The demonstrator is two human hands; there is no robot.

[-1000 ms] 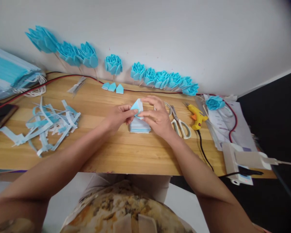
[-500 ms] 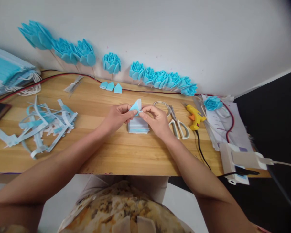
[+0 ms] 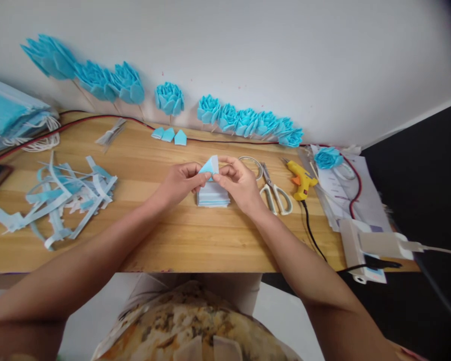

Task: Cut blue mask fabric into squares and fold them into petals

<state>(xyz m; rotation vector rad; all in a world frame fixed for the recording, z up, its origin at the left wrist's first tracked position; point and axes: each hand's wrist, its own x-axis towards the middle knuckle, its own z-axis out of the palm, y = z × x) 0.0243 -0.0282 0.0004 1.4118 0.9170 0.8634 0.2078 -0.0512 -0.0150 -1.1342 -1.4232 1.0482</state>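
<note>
Between my hands is a small piece of light blue and white fabric (image 3: 210, 165), folded to a point at the top. My left hand (image 3: 184, 181) pinches its left side between thumb and fingers. My right hand (image 3: 237, 181) holds its lower right edge with the thumb, the fingers curled behind and above. Just below lies a stack of cut fabric pieces (image 3: 213, 195) on the wooden table. Farther back, several folded blue petals (image 3: 180, 137) lie in a row.
Scissors (image 3: 273, 191), a roll of tape (image 3: 253, 165) and a yellow glue gun (image 3: 301, 179) lie to the right. Fabric strips (image 3: 65, 193) are heaped at left. Blue fabric flowers (image 3: 169, 99) line the wall. A power strip (image 3: 355, 248) sits at the right edge.
My right fingers have lifted and spread a little along the folded piece's right side. The left hand keeps its pinch. The view has shifted slightly.
</note>
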